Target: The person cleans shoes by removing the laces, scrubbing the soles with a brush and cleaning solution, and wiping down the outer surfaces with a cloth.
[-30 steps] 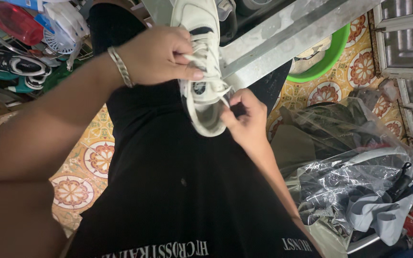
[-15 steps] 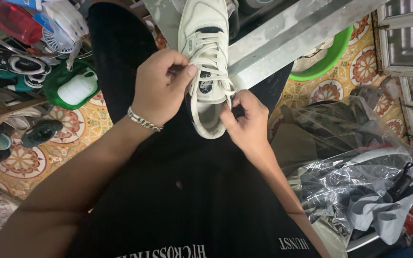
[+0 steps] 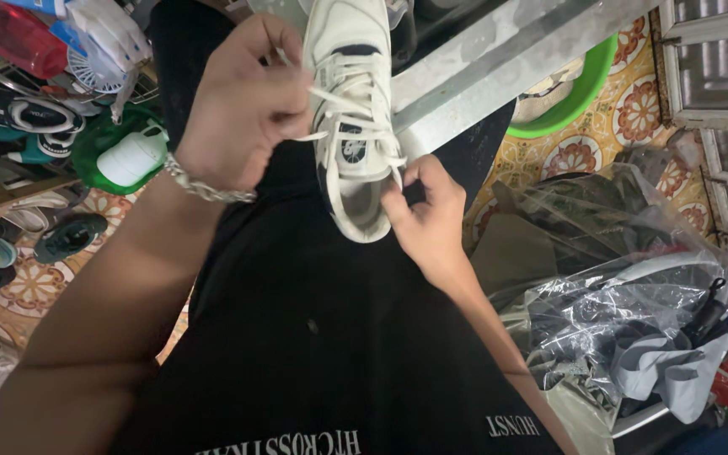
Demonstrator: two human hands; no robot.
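Observation:
A cream-white sneaker (image 3: 354,126) with white laces rests on my lap, over my black shirt (image 3: 313,337), toe pointing away from me. My left hand (image 3: 242,105), with a silver chain bracelet on its wrist, pinches a lace end at the shoe's left side and pulls it taut. At the shoe's right side, near the tongue, my right hand (image 3: 427,211) pinches the other lace end. Both laces run across the eyelets between my hands.
Several shoes (image 3: 10,109) lie on a rack at the left beside a green basin (image 3: 120,156) holding a white bottle. Crumpled clear plastic bags (image 3: 617,286) with clothing lie at the right. A green bowl (image 3: 575,88) sits on the patterned floor tiles beyond a metal beam.
My left hand has lifted and moved up-left, drawing its lace tighter. The right hand has stayed at the shoe's right side. The view has shifted closer to the shoe.

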